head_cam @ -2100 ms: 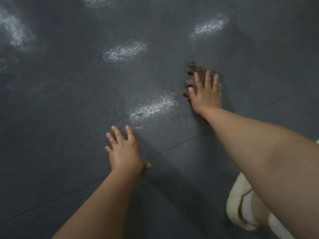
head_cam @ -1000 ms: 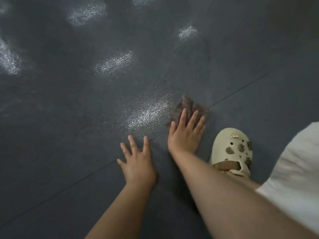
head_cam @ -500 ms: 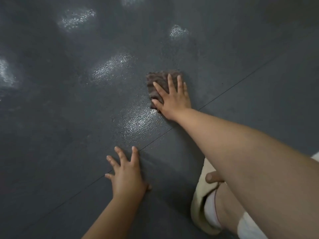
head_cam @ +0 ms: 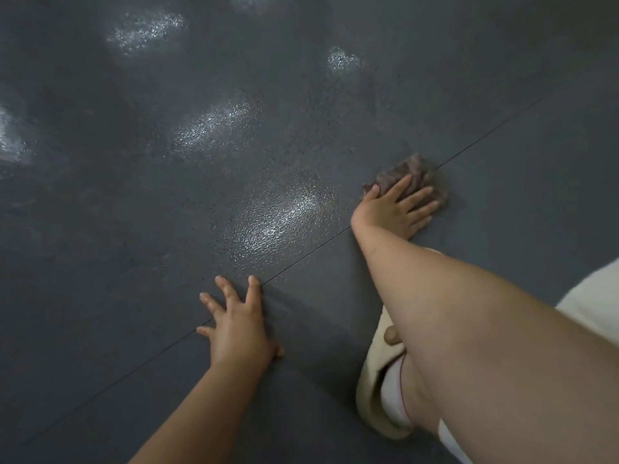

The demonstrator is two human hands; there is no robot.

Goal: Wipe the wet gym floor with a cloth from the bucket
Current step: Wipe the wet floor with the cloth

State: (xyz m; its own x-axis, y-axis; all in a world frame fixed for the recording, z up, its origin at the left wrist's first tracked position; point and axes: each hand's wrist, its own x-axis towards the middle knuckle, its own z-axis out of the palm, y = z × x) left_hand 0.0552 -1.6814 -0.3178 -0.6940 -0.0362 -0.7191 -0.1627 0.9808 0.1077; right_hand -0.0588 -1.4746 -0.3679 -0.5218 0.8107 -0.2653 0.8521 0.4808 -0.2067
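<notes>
right hand [head_cam: 393, 211] presses flat, fingers spread, on the brown cloth [head_cam: 407, 177], which lies on the dark floor [head_cam: 134, 195] at a seam line; left hand [head_cam: 239, 324] rests flat and open on the floor

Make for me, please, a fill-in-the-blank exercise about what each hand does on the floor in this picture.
1. The right hand presses a brownish ____ flat on the dark floor.
2. The left hand rests on the floor with its fingers ____ and holds nothing.
3. A thin ____ in the floor runs from under the left hand toward the cloth.
4. Under the right forearm shows a cream ____ on the person's foot.

Missing words: cloth; spread; seam; shoe
</notes>
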